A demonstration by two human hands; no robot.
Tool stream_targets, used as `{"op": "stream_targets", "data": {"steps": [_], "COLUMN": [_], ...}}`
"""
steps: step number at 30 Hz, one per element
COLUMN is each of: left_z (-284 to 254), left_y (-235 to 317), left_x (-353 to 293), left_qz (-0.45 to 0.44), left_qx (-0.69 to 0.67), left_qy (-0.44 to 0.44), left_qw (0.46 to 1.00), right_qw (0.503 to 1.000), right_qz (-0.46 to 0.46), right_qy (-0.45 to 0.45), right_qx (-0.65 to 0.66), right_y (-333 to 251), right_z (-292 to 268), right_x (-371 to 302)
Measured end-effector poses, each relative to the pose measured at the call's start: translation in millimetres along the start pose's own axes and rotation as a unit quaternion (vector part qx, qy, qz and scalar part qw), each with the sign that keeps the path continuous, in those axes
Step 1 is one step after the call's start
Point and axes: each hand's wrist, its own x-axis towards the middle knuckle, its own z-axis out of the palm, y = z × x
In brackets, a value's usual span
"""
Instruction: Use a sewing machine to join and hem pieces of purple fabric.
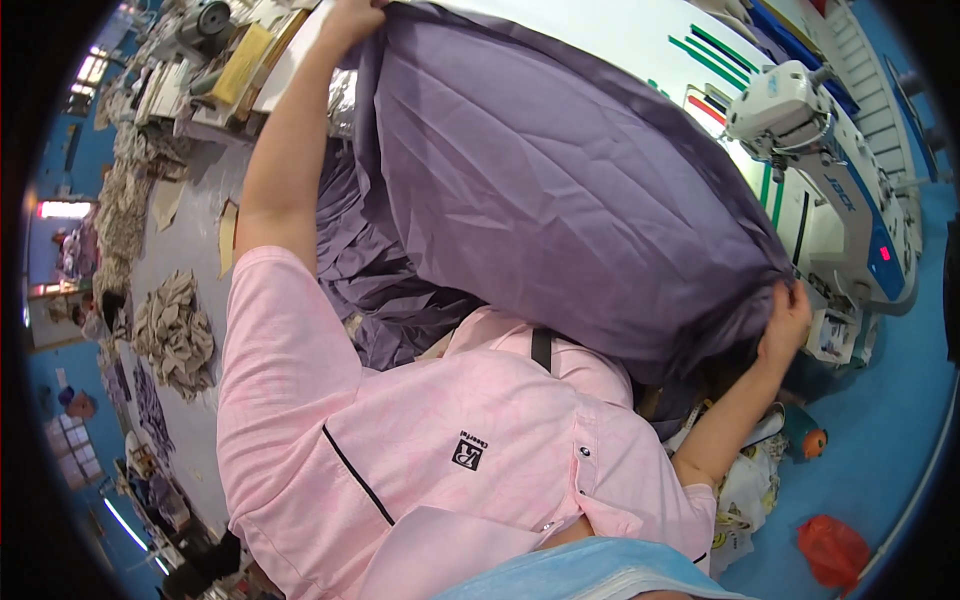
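Clearly, the left hand (pixel 358 14) and the right hand (pixel 786 325) each gripped an edge of the broad purple-grey fabric (pixel 540 180) stretched between them. Just beyond the right hand stood a white-and-blue sewing machine (pixel 785 115); well below it lay a red plastic bag (pixel 833 550). The fabric hid part of the white tabletop (pixel 610 35); the upper edge cropped the left hand.

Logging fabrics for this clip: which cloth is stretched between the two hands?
The broad purple cloth, its edges held by the left hand and the right hand; the beige cloth heap at picture left lies crumpled, untouched.
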Motion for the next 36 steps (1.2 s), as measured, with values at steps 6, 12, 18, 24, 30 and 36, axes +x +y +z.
{"op": "stream_targets", "data": {"steps": [6,12,18,24,30,36], "left_z": [72.2,61.5,22.1,-27.9,-63.3,-18.9], "left_y": [-2.9,10.3,-33.2,-104.8,-37.4,270.3], "left_x": [-23.4,-23.2,-41.7,-66.3,-47.0,-88.3], "left_qz": [-0.121,-0.093,-0.108,-0.164,-0.116,0.218], "left_qx": [0.063,0.012,0.078,0.094,-0.5,-0.412], "left_qy": [-0.07,-0.092,-0.092,-0.068,0.083,-0.06], "left_qw": [0.988,0.991,0.987,0.98,0.854,0.883], "right_qw": [0.975,0.923,0.89,0.887,0.859,0.794], "right_qz": [-0.085,-0.243,-0.332,-0.334,-0.373,0.023], "right_qy": [-0.204,-0.292,-0.263,-0.268,-0.304,-0.525], "right_qx": [0.015,-0.064,-0.168,-0.173,-0.175,0.306], "right_y": [-60.5,-90.6,-62.6,-62.1,-77.1,-98.9], "right_z": [57.8,156.4,204.5,200.0,205.3,189.3], "right_x": [-34.4,-6.0,13.4,9.6,-22.3,-64.0]}}
